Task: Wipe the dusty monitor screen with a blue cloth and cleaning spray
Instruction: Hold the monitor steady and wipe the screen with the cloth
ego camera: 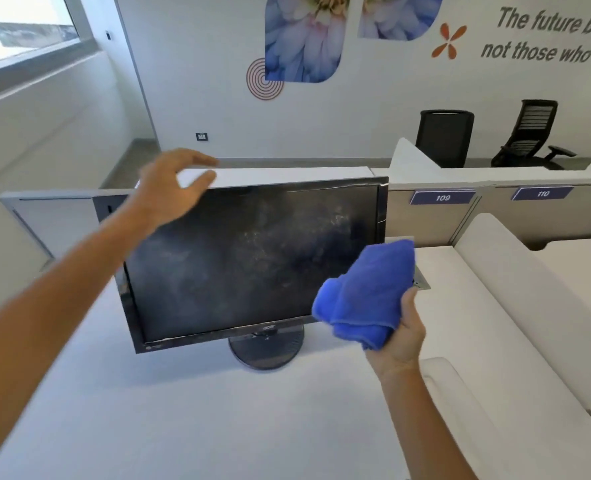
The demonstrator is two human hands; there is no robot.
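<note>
A person readies a dust-filmed monitor [252,265] for wiping at a white tabletop [190,410], where the screen stands on its round base near the far edge, in front of a low partition. The left hand [173,188], fingers spread and relaxed, reaches for the monitor's upper left corner, apparently to steady it; whether it touches the frame cannot be told. The right hand [403,337] grips a bunched blue cloth [366,296], held up just in front of the screen's lower right corner and not yet pressed against the glass. No spray bottle is in view. The wiping itself looks about to begin: the next move calls for bracing the monitor and bringing the cloth flat onto the grey, mottled screen.
</note>
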